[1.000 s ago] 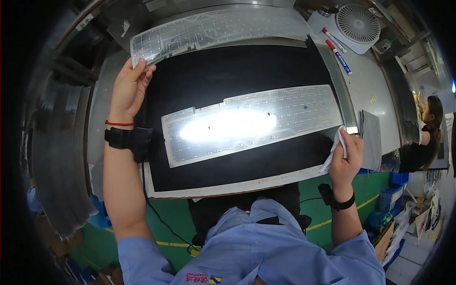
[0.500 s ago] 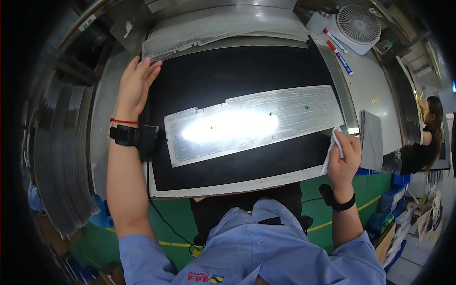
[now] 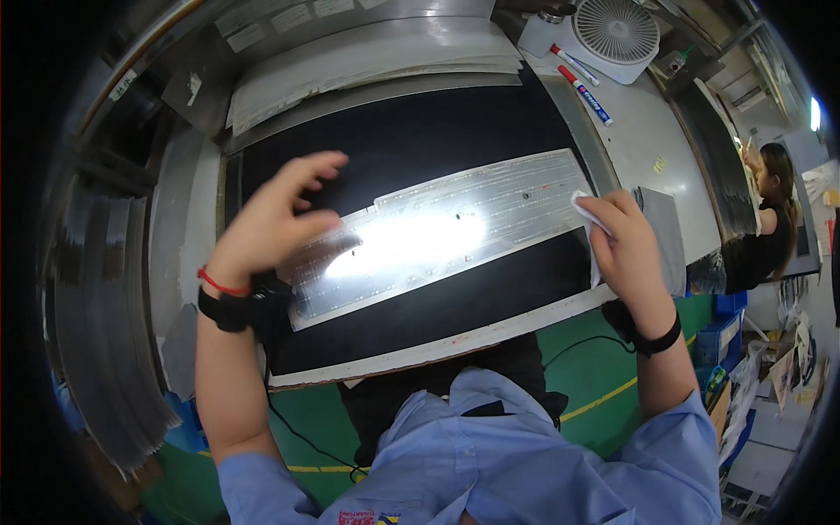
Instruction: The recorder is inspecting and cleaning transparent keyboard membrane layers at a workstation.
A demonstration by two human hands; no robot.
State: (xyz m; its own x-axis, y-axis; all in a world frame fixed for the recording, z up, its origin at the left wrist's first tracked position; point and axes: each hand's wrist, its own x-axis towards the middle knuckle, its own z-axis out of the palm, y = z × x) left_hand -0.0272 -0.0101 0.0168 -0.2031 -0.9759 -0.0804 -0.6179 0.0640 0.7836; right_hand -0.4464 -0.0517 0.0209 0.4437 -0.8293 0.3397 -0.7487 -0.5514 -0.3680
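Note:
A long flat silvery panel (image 3: 516,214), with rows of fine marks and a small notch in its far edge, lies slantwise on a black mat (image 3: 420,131). Strong glare whitens its middle. Over the panel's left end hovers my left hand (image 3: 276,214), empty, its fingers apart and slightly blurred. Whether it touches the panel I cannot tell. My right hand (image 3: 632,249) pinches a white cloth (image 3: 596,254) at the panel's right end. Part of the cloth hangs below the fingers over the mat.
Thin sheets (image 3: 376,83) are stacked behind the mat. Two markers (image 3: 586,96) and a white fan (image 3: 617,35) stand to the far right, with a grey cloth (image 3: 661,236) nearer. Tall sheet stacks (image 3: 114,324) fill the left. A co-worker (image 3: 761,219) is at right.
My left hand has come from the back left corner, beside the sheets, inward and nearer over the panel. My right hand still grips the cloth at the panel's right end. The view has shifted.

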